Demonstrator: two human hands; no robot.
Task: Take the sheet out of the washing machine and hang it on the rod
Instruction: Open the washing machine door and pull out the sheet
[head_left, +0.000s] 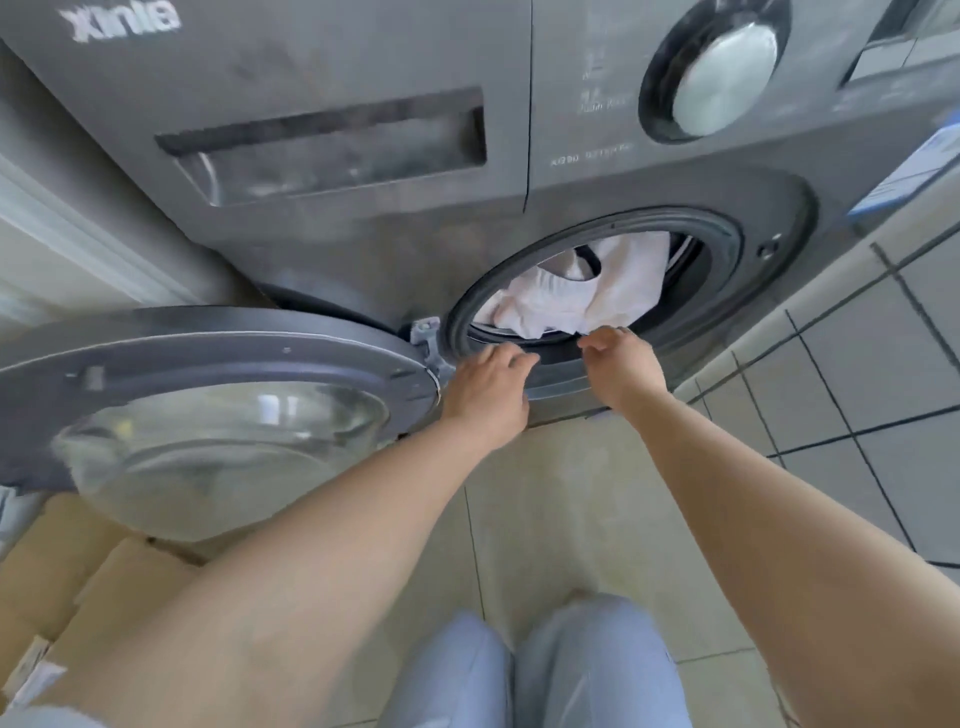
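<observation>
A white sheet (587, 291) lies bunched inside the drum of the grey washing machine (363, 104), showing through the round opening. Its lowest fold hangs near the rubber seal (724, 244). My left hand (485, 389) reaches toward the lower left rim of the opening, fingers loosely curled, holding nothing. My right hand (623, 364) is just below the sheet's lower edge, fingers bent toward it; I cannot tell whether they touch the cloth. No rod is in view.
The machine's door (208, 405) stands swung open to the left, with its glass bowl facing up. Cardboard boxes (78, 571) sit under the door. A tiled wall (857, 374) is on the right. My knees in light blue trousers (545, 665) are on the beige floor.
</observation>
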